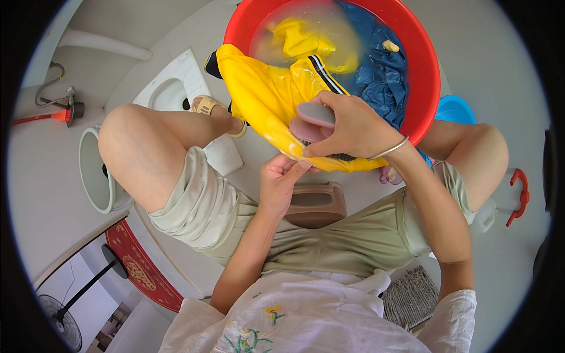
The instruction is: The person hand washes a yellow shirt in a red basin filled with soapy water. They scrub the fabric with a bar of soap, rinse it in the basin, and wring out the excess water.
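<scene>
My right hand (357,125) grips a pink and grey scrubbing brush (311,125), its dark bristles pressed on a yellow garment (260,88). White suds streak the cloth beside the brush. Between the fingers of my left hand (282,176) is the garment's near edge. That garment, with a black-and-white striped trim, hangs over the near rim of a red plastic basin (421,101). Cloudy water fills the basin, where more yellow cloth (304,42) and dark blue fabric (382,84) lie soaking. A small pale yellow lump (390,46) rests on the blue fabric.
A squat toilet (172,88) is set in the floor at left, near a pale bucket (95,172). Behind the basin's right side shows a blue basin (457,110). A brown plastic stool (318,207) stands between my legs. At lower right lies a grey mop head (410,295).
</scene>
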Motion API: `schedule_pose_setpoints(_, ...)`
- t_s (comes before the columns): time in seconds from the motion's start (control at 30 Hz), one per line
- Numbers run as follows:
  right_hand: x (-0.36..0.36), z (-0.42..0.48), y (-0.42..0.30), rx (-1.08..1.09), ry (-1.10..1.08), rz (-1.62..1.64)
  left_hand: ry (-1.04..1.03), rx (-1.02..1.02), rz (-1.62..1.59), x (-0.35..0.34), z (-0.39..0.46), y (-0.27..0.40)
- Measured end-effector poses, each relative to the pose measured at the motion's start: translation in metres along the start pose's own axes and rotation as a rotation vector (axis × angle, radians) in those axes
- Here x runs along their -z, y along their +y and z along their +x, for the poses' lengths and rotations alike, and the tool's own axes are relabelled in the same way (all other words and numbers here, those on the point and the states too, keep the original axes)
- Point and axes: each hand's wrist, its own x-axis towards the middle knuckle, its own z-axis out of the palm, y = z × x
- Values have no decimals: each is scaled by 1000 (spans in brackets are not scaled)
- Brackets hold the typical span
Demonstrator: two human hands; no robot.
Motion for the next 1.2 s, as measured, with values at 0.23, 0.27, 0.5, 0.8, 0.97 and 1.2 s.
schedule_pose_setpoints(0.23, 3, 0, -1, 20, -28, 20, 9, -1, -2, -3, 0, 2)
schedule_pose_setpoints(0.27, 3, 0, -2, 19, -27, 21, 5, 2, -3, -2, 0, 1)
schedule_pose_setpoints(0.5, 0, -5, 0, -12, 118, -37, 6, 6, 0, -4, 1, 3)
schedule_pose_setpoints(0.8, -23, -38, -20, 358, 392, -337, 28, -36, -46, 5, -2, -9)
schedule_pose_setpoints(0.97, -2, -12, -11, 240, 345, -395, 15, 18, 8, -1, 2, 4)
schedule_pose_setpoints(1.2, -4, -26, -17, 219, 233, -378, -34, 19, 8, 3, -1, 1)
